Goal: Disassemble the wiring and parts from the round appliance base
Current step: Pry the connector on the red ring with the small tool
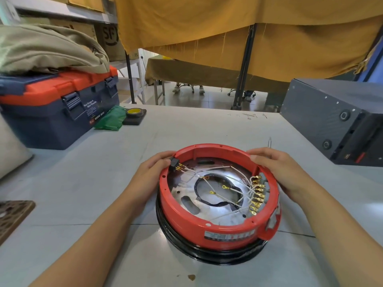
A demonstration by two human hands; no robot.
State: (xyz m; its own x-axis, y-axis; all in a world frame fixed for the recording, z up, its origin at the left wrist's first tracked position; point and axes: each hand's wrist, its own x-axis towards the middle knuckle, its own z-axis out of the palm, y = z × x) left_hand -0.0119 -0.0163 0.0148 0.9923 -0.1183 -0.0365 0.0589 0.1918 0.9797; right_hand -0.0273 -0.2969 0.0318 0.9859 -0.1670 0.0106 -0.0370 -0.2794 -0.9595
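A round red appliance base (209, 226) with a black rim below lies upside down on the grey table. Inside it, white wires (234, 192) run across a metal plate from a black connector (174, 163) with gold pins at the upper left to a row of gold terminals (258, 196) at the right. A black loop of cable lies in the middle. My left hand (150, 174) grips the base's left rim beside the connector. My right hand (279, 168) grips the upper right rim, thumb over the edge.
A blue and orange toolbox (53, 112) with cloth on top stands at the back left, a roll of tape (134, 112) and a green bag beside it. A dark grey metal box (339, 119) sits at the right. A small metal tool (269, 141) lies behind the base.
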